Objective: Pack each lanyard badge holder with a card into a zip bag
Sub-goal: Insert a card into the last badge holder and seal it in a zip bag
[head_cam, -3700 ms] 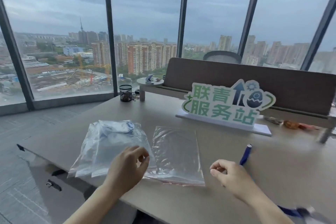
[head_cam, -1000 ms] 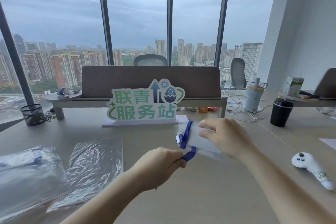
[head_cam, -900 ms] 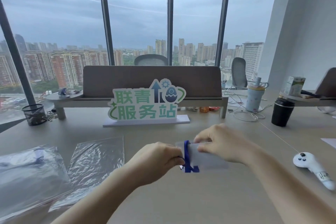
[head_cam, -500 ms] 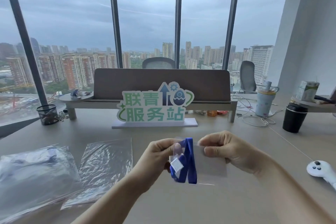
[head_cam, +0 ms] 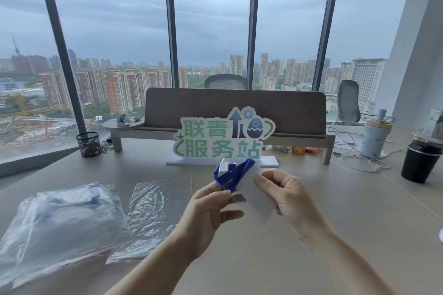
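Fingers (head_cam: 268, 181) around badge holder (head_cam: 257, 201) above desk (head_cam: 335, 235)

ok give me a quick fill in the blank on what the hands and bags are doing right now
1. The strap wrapped around the badge holder is ____ in colour.
2. The empty zip bag lies flat on the ____.
3. The badge holder is held above the desk by ____ hands, the left hand and the right hand.
4. The black cup stands at the ____ edge of the view.

Missing words: blue; desk; both; right
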Tool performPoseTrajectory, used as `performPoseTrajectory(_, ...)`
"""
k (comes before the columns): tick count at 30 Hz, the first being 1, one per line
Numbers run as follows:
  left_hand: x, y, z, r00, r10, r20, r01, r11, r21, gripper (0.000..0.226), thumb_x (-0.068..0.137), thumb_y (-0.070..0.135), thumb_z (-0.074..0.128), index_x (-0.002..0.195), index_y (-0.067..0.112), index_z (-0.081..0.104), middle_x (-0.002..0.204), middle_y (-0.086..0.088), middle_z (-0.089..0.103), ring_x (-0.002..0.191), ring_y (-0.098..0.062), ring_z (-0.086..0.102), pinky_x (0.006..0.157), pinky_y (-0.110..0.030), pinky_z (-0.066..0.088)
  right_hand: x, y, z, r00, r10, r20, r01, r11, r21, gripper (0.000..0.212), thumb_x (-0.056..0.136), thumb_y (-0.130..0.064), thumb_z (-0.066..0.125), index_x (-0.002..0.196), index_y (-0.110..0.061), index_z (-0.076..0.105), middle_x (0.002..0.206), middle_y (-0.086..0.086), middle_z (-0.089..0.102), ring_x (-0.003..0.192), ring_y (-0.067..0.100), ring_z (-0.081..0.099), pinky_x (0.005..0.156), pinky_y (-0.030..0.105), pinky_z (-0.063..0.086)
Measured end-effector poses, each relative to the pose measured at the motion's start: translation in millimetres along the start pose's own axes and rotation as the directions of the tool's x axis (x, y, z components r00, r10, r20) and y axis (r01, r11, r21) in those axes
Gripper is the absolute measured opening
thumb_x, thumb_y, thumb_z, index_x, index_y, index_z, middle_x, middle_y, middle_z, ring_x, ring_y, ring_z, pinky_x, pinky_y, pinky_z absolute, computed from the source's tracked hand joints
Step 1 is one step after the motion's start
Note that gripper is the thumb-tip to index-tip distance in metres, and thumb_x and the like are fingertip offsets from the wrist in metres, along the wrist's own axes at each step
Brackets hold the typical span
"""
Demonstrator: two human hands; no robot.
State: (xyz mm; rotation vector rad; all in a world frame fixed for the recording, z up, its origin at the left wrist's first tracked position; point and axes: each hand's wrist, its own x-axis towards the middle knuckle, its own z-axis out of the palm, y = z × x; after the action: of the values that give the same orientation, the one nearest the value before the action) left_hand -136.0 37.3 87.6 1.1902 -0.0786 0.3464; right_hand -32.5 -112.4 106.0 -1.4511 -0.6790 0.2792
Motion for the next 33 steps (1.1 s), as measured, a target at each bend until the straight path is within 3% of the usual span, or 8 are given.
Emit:
performPoseTrajectory(7,-7.8,2.3,-17.3,0.980,-0.001,-0.197,0.022,0.994,0.104,0.028,0.094,0.010,0.050,0.085,0.013,0.077,0.072,-0.006,0.068,0.060,-0.014,0.062,0.053,-0.023,0.049,13.6,3.5,13.1,0.991,0.015,0.136,0.006,0.988,-0.154,0.026,0.090,-0.038,0.066,0.114,-0.029,0.064,0.086,0.019,0.067,0.067,0.026,0.054,0.052,0.031,0.039)
performPoseTrajectory(15,-21.0,2.5,-60.3,0.970,-0.133,-0.202,0.202,0.904,0.377,0.021,0.095,0.015,0.053,0.096,0.015,0.074,0.078,-0.005,0.071,0.069,-0.016,0.066,0.061,-0.027,0.053,15.8,23.1,42.7,0.973,0.007,0.233,0.048,0.972,-0.229,0.010,0.090,-0.005,0.065,0.083,-0.010,0.070,0.058,0.004,0.054,0.047,0.014,0.044,0.044,0.025,0.039)
performPoseTrajectory(17,-25.5,2.9,-84.2,0.966,-0.165,-0.202,0.257,0.726,0.638,0.022,0.093,0.030,0.058,0.109,0.022,0.070,0.096,0.000,0.074,0.084,-0.014,0.068,0.078,-0.032,0.054,16.1,30.5,44.7,0.979,0.014,0.203,0.035,0.972,-0.234,0.011,0.090,-0.002,0.063,0.082,-0.005,0.069,0.058,0.008,0.052,0.048,0.018,0.040,0.044,0.026,0.034)
performPoseTrajectory(19,-31.3,2.7,-114.3,0.961,-0.142,-0.239,0.256,0.111,0.960,0.047,0.086,0.048,0.057,0.129,0.031,0.054,0.122,0.009,0.065,0.108,-0.011,0.061,0.096,-0.034,0.047,18.3,37.0,42.1,0.987,0.041,0.156,-0.008,0.979,-0.203,0.011,0.091,0.000,0.061,0.082,-0.001,0.068,0.055,0.009,0.048,0.048,0.020,0.037,0.046,0.026,0.030)
performPoseTrajectory(21,-38.7,0.7,-137.7,0.963,-0.151,-0.222,0.153,-0.373,0.915,0.063,0.081,0.056,0.051,0.139,0.035,0.040,0.136,0.011,0.052,0.123,-0.017,0.048,0.101,-0.034,0.039,20.0,43.2,38.5,0.988,0.076,0.137,-0.054,0.985,-0.161,0.014,0.091,0.000,0.060,0.081,-0.004,0.068,0.059,0.012,0.050,0.053,0.023,0.039,0.050,0.029,0.031)
performPoseTrajectory(26,-40.6,-14.6,-171.4,0.974,-0.167,-0.154,0.062,-0.456,0.888,0.037,0.086,0.047,0.047,0.119,0.037,0.060,0.117,0.010,0.062,0.112,-0.018,0.056,0.091,-0.031,0.041,18.0,49.6,33.2,0.984,0.120,0.131,-0.101,0.984,-0.148,0.013,0.087,-0.007,0.064,0.078,-0.014,0.071,0.070,0.017,0.057,0.062,0.027,0.045,0.051,0.028,0.034)
performPoseTrajectory(29,-36.4,-21.2,-177.9,0.991,-0.100,-0.094,0.034,-0.489,0.872,0.018,0.089,0.029,0.051,0.093,0.028,0.068,0.093,0.007,0.067,0.083,-0.019,0.067,0.063,-0.028,0.045,15.8,51.9,28.4,0.979,0.153,0.134,-0.139,0.985,-0.105,0.011,0.084,-0.007,0.064,0.079,-0.012,0.071,0.071,0.017,0.058,0.064,0.027,0.050,0.055,0.030,0.038)
performPoseTrajectory(33,-24.4,-38.1,-154.9,1.000,-0.022,-0.018,0.007,-0.416,0.909,0.018,0.092,0.027,0.052,0.082,0.019,0.065,0.080,0.000,0.059,0.065,-0.025,0.064,0.052,-0.031,0.043,8.6,54.7,21.9,0.969,0.233,0.086,-0.221,0.967,-0.122,0.012,0.089,0.000,0.058,0.085,-0.005,0.068,0.044,0.000,0.045,0.033,0.013,0.034,0.038,0.016,0.024)
